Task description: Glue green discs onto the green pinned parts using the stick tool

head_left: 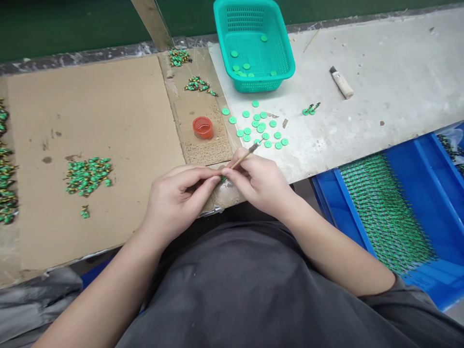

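Observation:
My left hand (177,195) is closed, its thumb and forefinger pinching a small green piece (223,179) near the table's front edge. Touching it at the fingertips, my right hand (261,181) holds a thin brush (243,158), whose dark tip points up and away from me. The fingers hide most of the green piece. Beyond my hands lie several flat green discs (261,127) with small holes. A red cup (203,127) with liquid in it stands on a cardboard piece (188,111) to their left.
A teal basket (261,84) with several green discs stands at the back. Small green-and-gold figures (88,176) lie heaped on cardboard (108,106) at left. Two discs with upright figures (310,110) and a white tube (341,83) are at right. A blue bin (431,212) holds rows of green pieces.

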`<move>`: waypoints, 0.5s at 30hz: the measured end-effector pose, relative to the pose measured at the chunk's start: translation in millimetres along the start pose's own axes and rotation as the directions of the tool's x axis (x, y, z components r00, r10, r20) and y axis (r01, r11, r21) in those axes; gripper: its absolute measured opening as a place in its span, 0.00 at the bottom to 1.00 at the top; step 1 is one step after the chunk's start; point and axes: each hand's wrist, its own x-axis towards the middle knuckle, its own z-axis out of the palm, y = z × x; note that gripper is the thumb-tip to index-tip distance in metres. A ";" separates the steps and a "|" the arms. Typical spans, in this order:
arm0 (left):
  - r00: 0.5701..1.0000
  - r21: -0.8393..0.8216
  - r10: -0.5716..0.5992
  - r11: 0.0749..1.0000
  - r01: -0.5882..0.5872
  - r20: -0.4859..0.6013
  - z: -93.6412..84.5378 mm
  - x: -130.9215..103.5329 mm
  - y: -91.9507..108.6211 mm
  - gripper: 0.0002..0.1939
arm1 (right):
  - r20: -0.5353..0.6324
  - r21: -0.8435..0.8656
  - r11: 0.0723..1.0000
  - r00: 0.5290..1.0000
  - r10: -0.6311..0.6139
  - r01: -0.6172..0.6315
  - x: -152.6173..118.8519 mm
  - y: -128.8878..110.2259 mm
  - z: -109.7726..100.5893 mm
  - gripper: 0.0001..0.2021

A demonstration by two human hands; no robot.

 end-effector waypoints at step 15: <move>1.000 0.019 -0.006 1.000 0.006 -0.011 0.8 -0.4 -1.4 0.09 | -0.003 -0.074 0.997 1.000 0.016 -0.016 4.1 -5.8 4.9 0.10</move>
